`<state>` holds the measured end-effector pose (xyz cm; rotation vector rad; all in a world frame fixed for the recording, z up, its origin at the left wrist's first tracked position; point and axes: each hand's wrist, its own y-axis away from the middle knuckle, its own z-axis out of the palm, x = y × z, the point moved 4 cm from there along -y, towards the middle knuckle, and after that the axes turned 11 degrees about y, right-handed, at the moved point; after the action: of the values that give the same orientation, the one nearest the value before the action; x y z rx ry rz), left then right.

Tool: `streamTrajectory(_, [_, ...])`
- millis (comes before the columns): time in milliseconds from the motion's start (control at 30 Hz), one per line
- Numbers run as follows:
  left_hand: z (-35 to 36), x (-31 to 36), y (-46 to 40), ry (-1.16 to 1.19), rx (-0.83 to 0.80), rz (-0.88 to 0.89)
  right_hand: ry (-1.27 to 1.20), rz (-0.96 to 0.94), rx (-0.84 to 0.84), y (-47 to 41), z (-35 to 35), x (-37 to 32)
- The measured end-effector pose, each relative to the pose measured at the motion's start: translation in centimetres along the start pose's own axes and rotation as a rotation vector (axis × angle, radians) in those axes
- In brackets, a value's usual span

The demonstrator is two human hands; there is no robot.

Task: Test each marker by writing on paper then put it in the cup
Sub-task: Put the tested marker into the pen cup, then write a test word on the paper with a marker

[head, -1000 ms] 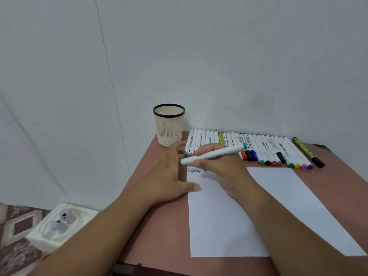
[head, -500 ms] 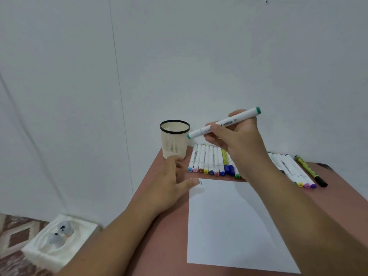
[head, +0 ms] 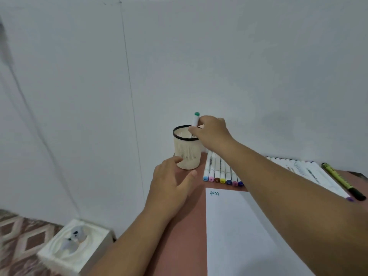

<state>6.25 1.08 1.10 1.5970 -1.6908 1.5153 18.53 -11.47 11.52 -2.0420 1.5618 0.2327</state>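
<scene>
My right hand (head: 212,132) holds a white marker with a green cap (head: 196,118) upright, its lower end inside the cream cup with a black rim (head: 186,154). My left hand (head: 171,186) lies flat on the brown table just in front of the cup, fingers relaxed, one fingertip near the cup's base. A white sheet of paper (head: 239,236) lies to the right of that hand, with the word "test" written in green at its top left corner. A row of several white markers (head: 221,172) lies behind the paper, partly hidden by my right forearm.
A yellow-green pen with a black cap (head: 342,181) lies at the right end of the marker row. The white wall stands right behind the cup and markers. A white box (head: 73,246) sits on the patterned floor left of the table (head: 183,236).
My right hand carried the green-capped marker from the paper up and left to the cup, turned it upright and lowered its end in. My left hand slid forward toward the cup.
</scene>
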Motion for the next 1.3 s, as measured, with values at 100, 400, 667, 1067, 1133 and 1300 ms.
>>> streamTrajectory(100, [0.4, -0.2, 0.1, -0.018, -0.060, -0.025, 0.082, 0.006, -0.011, 0.2, 0.8, 0.2])
streamTrajectory(400, [0.5, -0.5, 0.0, -0.058, -0.079, -0.111, -0.409, 0.171, 0.324, 3.8, -2.7, 5.1])
streamTrajectory(667, [0.4, -0.1, 0.0, -0.028, -0.042, -0.149, 0.493, -0.327, -0.179, 6.9, 3.4, 6.1])
streamTrajectory(1067, [0.2, -0.1, -0.3, 0.021, 0.001, -0.112, 0.400, -0.690, 0.245, 7.2, 3.6, 5.3])
streamTrajectory(1133, [0.1, 0.1, 0.0, 0.078, 0.007, -0.131, 0.338, -0.724, 0.331, 8.2, 2.3, 5.1])
streamTrajectory(1300, [0.3, 2.5, 1.2, 0.435, -0.159, -0.265, 0.319, -0.850, 0.571, 14.8, -1.0, 3.6])
